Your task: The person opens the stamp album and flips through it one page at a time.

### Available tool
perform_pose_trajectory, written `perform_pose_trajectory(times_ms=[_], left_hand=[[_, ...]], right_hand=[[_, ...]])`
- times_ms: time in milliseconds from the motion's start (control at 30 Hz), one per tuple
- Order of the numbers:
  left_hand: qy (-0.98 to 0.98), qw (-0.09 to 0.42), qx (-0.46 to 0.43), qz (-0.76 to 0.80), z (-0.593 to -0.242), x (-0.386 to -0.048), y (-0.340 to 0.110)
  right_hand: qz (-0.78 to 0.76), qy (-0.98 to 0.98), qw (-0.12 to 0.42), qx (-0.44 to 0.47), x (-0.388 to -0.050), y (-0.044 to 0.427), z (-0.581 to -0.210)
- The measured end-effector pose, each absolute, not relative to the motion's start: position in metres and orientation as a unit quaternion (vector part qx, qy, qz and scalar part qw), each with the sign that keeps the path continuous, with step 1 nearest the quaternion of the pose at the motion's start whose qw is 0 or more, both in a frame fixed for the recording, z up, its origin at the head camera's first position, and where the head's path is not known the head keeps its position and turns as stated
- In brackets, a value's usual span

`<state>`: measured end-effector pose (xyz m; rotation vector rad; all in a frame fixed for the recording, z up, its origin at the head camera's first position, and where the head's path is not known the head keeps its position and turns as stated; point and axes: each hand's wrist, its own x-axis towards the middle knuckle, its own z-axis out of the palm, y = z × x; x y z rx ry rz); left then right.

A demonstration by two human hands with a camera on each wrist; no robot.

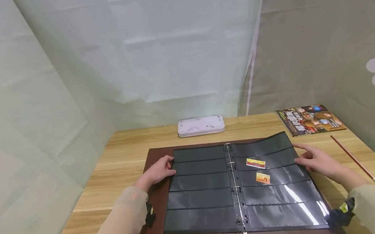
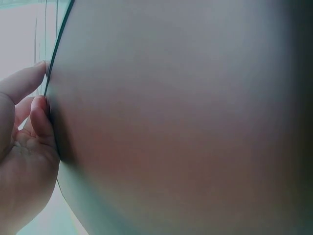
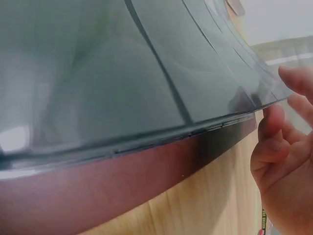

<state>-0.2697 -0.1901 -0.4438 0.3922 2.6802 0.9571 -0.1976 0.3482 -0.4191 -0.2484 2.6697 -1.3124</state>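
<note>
An open ring-binder album with a maroon cover (image 1: pixel 158 189) lies on the table. Its black pocket pages are held by metal rings down the middle. My left hand (image 1: pixel 157 172) is at the outer edge of the left page (image 1: pixel 198 199), thumb and bent fingers meeting at that edge. At the upper outer edge of the right page (image 1: pixel 277 194), my right hand (image 1: pixel 318 163) pinches it; the page's top corner is raised off the cover. Two small stamp-like cards sit in the right page's pockets: a yellow-and-red card (image 1: pixel 255 163) and an orange card (image 1: pixel 263 178).
A white tin case (image 1: pixel 201 126) stands behind the album. At the back right lies a colourful booklet (image 1: pixel 311 120), with a thin reddish pencil (image 1: pixel 355 160) nearer along the right side. Pale cloth (image 1: pixel 183 52) hangs behind the wooden table (image 1: pixel 92 199).
</note>
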Motion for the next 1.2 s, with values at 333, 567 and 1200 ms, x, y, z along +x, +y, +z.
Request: perform_pose_trajectory(times_ms=[333,567,1200], left_hand=[[0.923,0.14,0.137,0.332,-0.444,-0.271,-0.19],[0.922,0.143,0.137,0.333,-0.442,-0.27,-0.19],[0.925,0.128,0.144,0.326,-0.439,-0.272,-0.191]], right_hand=[[-0.437,0.887,0.107,-0.1,-0.192,0.345,-0.406],[-0.432,0.888,0.112,-0.111,-0.19,0.344,-0.395],[-0.42,0.893,0.113,-0.119,-0.191,0.329,-0.346]])
